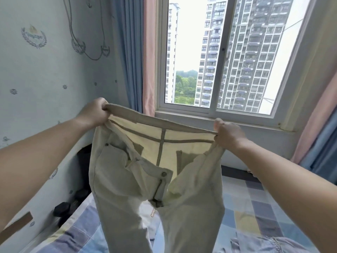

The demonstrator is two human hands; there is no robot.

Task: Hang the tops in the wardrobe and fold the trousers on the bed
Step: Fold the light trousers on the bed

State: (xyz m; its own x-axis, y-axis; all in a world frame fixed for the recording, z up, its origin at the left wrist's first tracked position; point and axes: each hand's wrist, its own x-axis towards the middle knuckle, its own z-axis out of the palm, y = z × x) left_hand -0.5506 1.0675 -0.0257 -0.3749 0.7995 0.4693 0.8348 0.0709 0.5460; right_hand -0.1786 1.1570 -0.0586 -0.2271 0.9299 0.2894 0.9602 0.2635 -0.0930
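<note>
A pair of beige trousers (127, 189) hangs in the air above the bed (255, 207), held up by the waistband. My left hand (93, 114) grips the left end of the waistband, and my right hand (228, 134) grips the right end, pulling it taut between them. The fly is open and the button side flops forward, showing the pale lining. Both legs drop down out of view at the bottom edge. No wardrobe or top is in sight.
The bed has a checked blue, grey and yellow cover. A light blue denim garment (269, 245) lies at its near right. A window (224, 55) with blue and pink curtains is straight ahead. Dark dumbbells (62, 209) sit between bed and left wall.
</note>
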